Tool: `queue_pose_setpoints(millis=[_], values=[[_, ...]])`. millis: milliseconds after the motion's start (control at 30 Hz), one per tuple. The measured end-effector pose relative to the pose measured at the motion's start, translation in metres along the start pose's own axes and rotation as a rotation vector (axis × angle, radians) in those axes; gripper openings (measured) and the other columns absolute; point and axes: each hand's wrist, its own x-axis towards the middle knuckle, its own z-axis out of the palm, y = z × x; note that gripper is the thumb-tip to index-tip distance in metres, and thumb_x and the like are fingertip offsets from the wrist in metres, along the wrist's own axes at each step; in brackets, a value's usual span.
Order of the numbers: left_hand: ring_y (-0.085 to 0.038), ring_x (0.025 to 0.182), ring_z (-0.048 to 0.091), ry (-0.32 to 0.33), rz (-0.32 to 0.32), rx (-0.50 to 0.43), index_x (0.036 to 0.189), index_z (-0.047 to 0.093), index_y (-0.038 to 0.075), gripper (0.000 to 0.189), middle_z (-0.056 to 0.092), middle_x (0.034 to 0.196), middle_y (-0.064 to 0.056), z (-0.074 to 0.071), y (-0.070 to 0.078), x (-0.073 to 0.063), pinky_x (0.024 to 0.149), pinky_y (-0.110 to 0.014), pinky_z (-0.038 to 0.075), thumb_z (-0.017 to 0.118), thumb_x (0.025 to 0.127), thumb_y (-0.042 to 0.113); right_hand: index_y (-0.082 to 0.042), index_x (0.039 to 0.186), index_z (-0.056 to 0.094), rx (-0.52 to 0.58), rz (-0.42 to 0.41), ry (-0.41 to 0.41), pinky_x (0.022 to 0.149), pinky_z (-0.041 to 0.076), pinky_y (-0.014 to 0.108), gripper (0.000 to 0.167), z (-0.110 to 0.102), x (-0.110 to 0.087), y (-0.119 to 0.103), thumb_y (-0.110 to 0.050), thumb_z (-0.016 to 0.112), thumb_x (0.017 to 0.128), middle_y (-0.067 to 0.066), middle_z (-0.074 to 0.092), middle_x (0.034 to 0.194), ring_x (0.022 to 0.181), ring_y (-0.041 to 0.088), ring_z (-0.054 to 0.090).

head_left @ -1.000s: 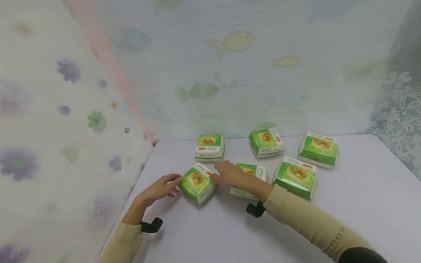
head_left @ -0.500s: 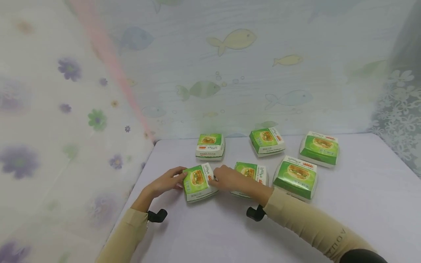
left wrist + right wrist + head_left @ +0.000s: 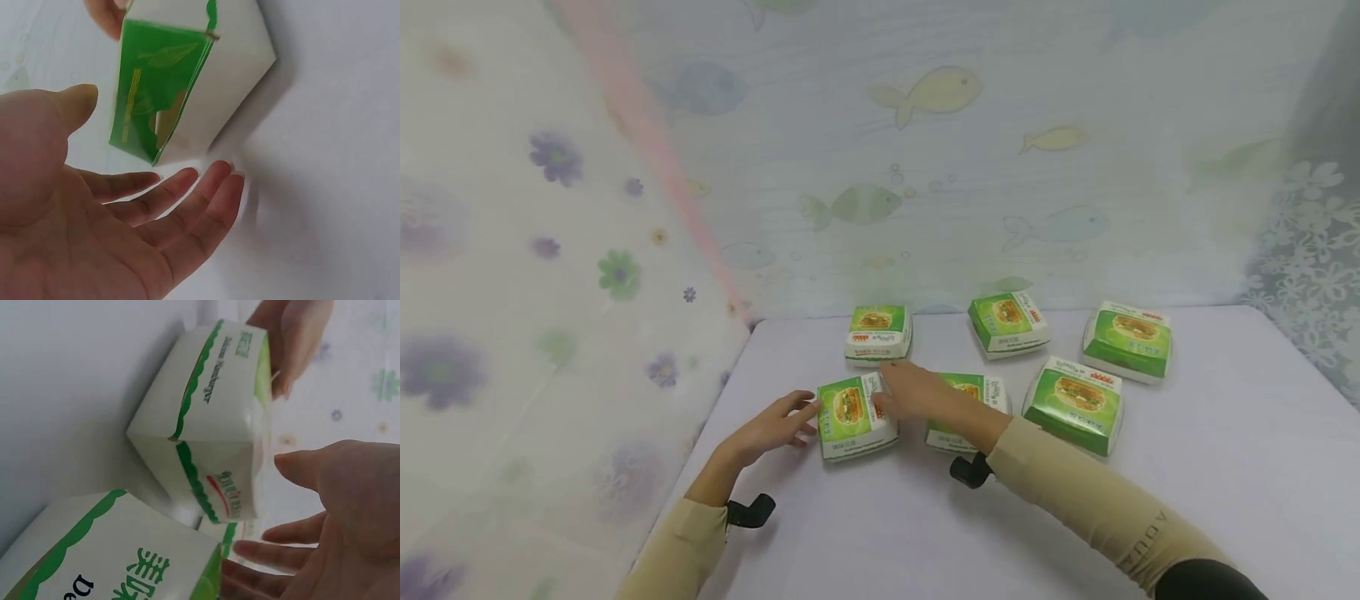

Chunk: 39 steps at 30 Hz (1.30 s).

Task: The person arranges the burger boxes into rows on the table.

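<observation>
A green and white hamburger box [image 3: 847,415] lies at the left front of the group, its printed side up. My left hand [image 3: 773,429] is beside the box's left side; in the left wrist view its thumb and fingers [image 3: 200,219] are spread, with a small gap to the box's green side [image 3: 159,81]. From the right, my right hand [image 3: 917,392] reaches over the box's right edge. The right wrist view has that hand [image 3: 350,512] with thumb and fingers apart, holding nothing, close to the box's white side [image 3: 219,406].
Partly behind my right forearm lies another hamburger box [image 3: 967,385]. More such boxes stand at the back left [image 3: 880,335], back middle [image 3: 1009,323], far right [image 3: 1127,340] and right [image 3: 1075,404]. A white cloth covers the table [image 3: 865,533]; patterned curtains hang behind and left.
The left front box has turned clockwise and now sits nearly square to the table. My left hand moved in to the box, then drew back slightly. The other boxes stay put.
</observation>
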Motion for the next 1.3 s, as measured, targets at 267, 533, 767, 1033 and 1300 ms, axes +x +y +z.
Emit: queue_pose_setpoints(millis=[267, 533, 767, 1033, 1300], values=[[-0.024, 0.111, 0.063, -0.032, 0.027, 0.037, 0.152, 0.04, 0.0, 0.064, 0.054, 0.143, -0.02, 0.006, 0.005, 0.009, 0.087, -0.039, 0.059, 0.052, 0.107, 0.044, -0.007, 0.111, 0.061, -0.033, -0.048, -0.015, 0.071, 0.052, 0.035, 0.027, 0.003, 0.013, 0.009, -0.033, 0.059, 0.105, 0.008, 0.064, 0.1, 0.087, 0.021, 0.061], [-0.026, 0.115, 0.055, -0.022, 0.048, 0.085, 0.149, 0.048, 0.003, 0.056, 0.051, 0.147, -0.018, -0.004, 0.009, 0.025, 0.082, -0.034, 0.054, 0.05, 0.108, 0.041, -0.011, 0.103, 0.062, -0.043, 0.015, -0.02, 0.061, 0.044, 0.029, 0.03, 0.004, 0.006, 0.006, -0.042, 0.062, 0.102, 0.0, 0.059, 0.088, 0.075, 0.015, 0.055], [-0.026, 0.116, 0.059, 0.013, 0.016, 0.019, 0.15, 0.046, 0.003, 0.062, 0.053, 0.145, -0.017, -0.004, 0.001, 0.011, 0.089, -0.038, 0.058, 0.048, 0.108, 0.048, -0.01, 0.11, 0.063, -0.025, 0.046, -0.01, 0.065, 0.046, 0.032, 0.033, 0.003, 0.003, 0.004, -0.043, 0.058, 0.104, 0.002, 0.061, 0.09, 0.078, 0.017, 0.057], [-0.022, 0.105, 0.063, -0.039, 0.024, 0.019, 0.151, 0.045, 0.004, 0.063, 0.052, 0.145, -0.017, 0.004, -0.003, 0.002, 0.085, -0.036, 0.057, 0.054, 0.106, 0.046, -0.009, 0.106, 0.062, -0.039, -0.003, -0.011, 0.061, 0.045, 0.03, 0.025, 0.002, 0.005, 0.005, -0.033, 0.054, 0.107, 0.002, 0.062, 0.084, 0.071, 0.015, 0.056], [-0.027, 0.118, 0.06, 0.0, 0.044, 0.02, 0.149, 0.048, 0.002, 0.058, 0.054, 0.145, -0.018, 0.002, 0.004, 0.021, 0.091, -0.041, 0.058, 0.051, 0.108, 0.043, -0.009, 0.095, 0.065, -0.102, -0.016, 0.01, 0.059, 0.042, 0.03, 0.03, 0.003, -0.007, 0.001, -0.039, 0.064, 0.102, 0.001, 0.06, 0.077, 0.069, 0.016, 0.053]])
